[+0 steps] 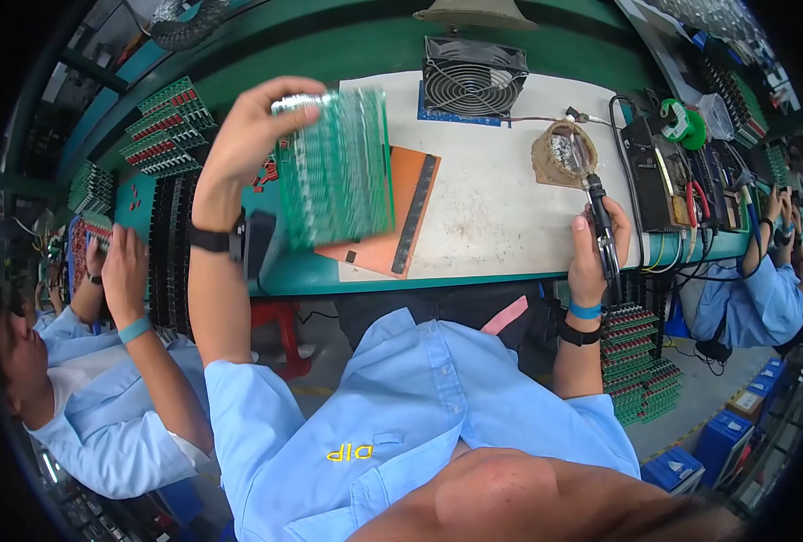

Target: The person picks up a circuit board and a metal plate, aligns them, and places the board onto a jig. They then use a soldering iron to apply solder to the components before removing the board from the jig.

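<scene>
My left hand is closed on the upper left edge of a green circuit board panel, held up over the left part of the bench. Motion blurs the panel, so its details do not show. Partly beneath it lies an orange plate with a dark strip along one edge. In my right hand is a soldering iron with a black handle, the fingers wrapped round it. Its front end points at a round brown pot with silvery material inside; I cannot tell whether they touch.
A black fan stands behind the white work sheet. Right of it sit a black soldering station, a green solder reel and cables. Board stacks stand at left, more below the bench. Co-workers sit both sides.
</scene>
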Motion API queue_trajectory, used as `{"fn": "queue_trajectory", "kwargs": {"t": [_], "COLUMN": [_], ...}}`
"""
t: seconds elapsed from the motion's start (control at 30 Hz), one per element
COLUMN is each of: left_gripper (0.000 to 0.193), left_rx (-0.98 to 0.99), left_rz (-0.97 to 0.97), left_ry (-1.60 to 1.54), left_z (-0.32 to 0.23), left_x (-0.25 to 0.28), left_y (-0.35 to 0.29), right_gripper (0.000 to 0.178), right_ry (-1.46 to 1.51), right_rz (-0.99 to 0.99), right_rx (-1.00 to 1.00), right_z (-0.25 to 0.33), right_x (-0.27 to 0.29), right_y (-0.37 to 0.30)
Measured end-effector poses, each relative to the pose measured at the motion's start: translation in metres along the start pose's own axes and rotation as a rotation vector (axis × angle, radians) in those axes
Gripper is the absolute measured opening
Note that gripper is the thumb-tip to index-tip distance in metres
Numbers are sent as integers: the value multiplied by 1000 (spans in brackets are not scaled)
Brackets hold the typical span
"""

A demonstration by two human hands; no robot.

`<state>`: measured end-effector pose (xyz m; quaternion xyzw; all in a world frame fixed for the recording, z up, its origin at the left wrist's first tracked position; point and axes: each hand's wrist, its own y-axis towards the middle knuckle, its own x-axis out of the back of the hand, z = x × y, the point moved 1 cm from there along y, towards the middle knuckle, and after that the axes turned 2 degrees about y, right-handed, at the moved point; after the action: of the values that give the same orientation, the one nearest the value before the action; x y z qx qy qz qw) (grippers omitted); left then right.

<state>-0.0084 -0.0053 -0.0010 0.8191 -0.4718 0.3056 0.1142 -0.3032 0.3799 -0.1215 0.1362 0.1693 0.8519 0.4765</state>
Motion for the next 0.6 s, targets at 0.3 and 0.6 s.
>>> {"fn": "queue_trajectory", "kwargs": {"t": [0.3,0.6], "left_gripper": [60,55], "left_rx": [183,-22], "left_rz": [-746,-667], "left_ry": [-520,-108], "left_z": [42,13], "left_x": [-12,-37], "left_y": [28,-60], "right_gripper": [42,34], "right_ry": [-42,543], "right_rz": [-2,-108], "right_rx": [42,-162], "right_z": [-3,-13], "right_x": [1,-8], "right_y": [2,19]}}
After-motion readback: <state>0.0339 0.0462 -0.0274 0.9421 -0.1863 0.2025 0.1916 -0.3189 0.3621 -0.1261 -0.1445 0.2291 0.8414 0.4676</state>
